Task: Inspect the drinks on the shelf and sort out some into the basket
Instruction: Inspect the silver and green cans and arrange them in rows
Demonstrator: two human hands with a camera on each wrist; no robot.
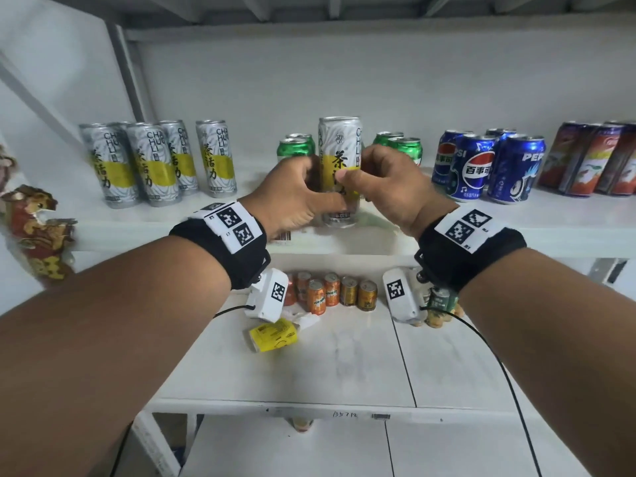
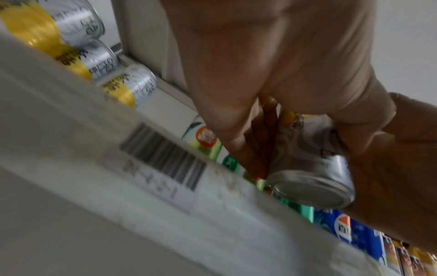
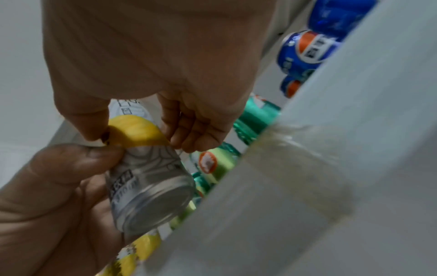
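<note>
Silver-and-yellow tea can (image 1: 339, 166) is upright, off the shelf (image 1: 516, 228), out in front of the green cans (image 1: 296, 148). Your left hand (image 1: 297, 197) curls round its left side, your right hand (image 1: 387, 185) pinches it from the right, thumb on the yellow band. Matching tea cans (image 1: 151, 163) stand well left, blue cola cans (image 1: 488, 166) to the right.
</note>
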